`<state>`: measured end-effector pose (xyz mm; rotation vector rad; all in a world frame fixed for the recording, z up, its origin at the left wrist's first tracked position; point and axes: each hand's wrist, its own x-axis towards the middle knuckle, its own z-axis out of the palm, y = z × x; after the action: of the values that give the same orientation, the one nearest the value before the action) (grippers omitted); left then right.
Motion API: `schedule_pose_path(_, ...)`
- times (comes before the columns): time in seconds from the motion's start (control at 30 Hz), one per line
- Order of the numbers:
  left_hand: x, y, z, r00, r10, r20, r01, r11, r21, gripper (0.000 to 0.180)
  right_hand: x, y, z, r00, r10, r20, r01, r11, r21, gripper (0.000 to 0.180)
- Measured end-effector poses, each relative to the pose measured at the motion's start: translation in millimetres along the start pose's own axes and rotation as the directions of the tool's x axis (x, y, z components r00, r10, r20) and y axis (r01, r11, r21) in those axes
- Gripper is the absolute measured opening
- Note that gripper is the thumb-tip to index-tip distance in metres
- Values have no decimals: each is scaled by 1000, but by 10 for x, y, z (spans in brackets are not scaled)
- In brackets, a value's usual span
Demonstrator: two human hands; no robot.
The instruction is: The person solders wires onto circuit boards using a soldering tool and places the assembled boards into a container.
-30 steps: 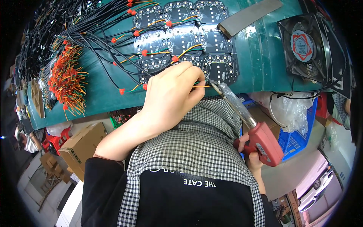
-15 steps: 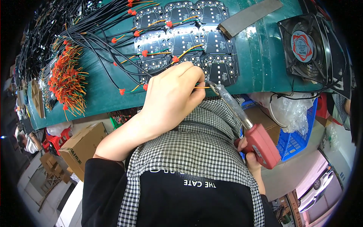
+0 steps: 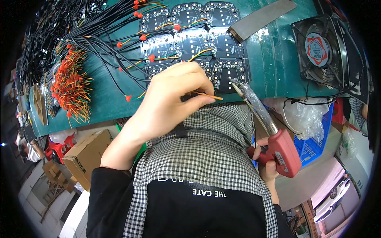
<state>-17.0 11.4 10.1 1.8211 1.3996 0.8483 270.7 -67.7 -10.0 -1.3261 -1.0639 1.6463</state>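
Over the near edge of the boards, my left hand (image 3: 168,95) is closed with thumb and fingers pinching a thin orange wire (image 3: 214,96), whose end sticks out to the right. My right hand (image 3: 269,169) wraps round the handle of a red soldering gun (image 3: 285,154). Its metal tip points up and left, over the lower right corner of the black circuit boards (image 3: 229,75), apart from the wire. Several black cables (image 3: 107,51) with red-wrapped, orange and green ends lie across the boards. My left hand hides part of the lower boards.
A grey flat bar (image 3: 262,20) lies beside the boards on the green table (image 3: 274,71). A black fan (image 3: 321,51) stands at right, and a bundle of red-tipped cables (image 3: 71,85) at left. Below the edge are a blue crate (image 3: 313,148) and a cardboard box (image 3: 89,154).
The soldering gun's tip has moved right, away from the wire. My left hand has shifted slightly left and turned, with its thumb lower and the wire end now slanting down to the right.
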Motion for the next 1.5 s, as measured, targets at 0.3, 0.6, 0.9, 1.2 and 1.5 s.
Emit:
schedule_pose_path(0.3,-22,-2,62,988,-121,-93,112,989,-91,10,18,13,-42,993,-6,119,6,1000,-1,79)
schedule_pose_path(0.6,-7,68,181,976,-146,-159,179,959,221,9,71,-39,28,997,31,74,-34,999,38,86)
schedule_pose_path(0.9,-2,68,211,975,-138,-173,181,948,263,9,45,76,-45,998,30,61,-28,999,-24,86)
schedule_pose_path(1.2,22,83,183,974,-165,-157,205,935,290,8,10,167,-191,979,-131,156,179,920,-349,78)
schedule_pose_path(1.5,-26,114,145,982,-143,-122,174,936,307,15,673,-329,351,968,-235,-94,252,925,285,83)
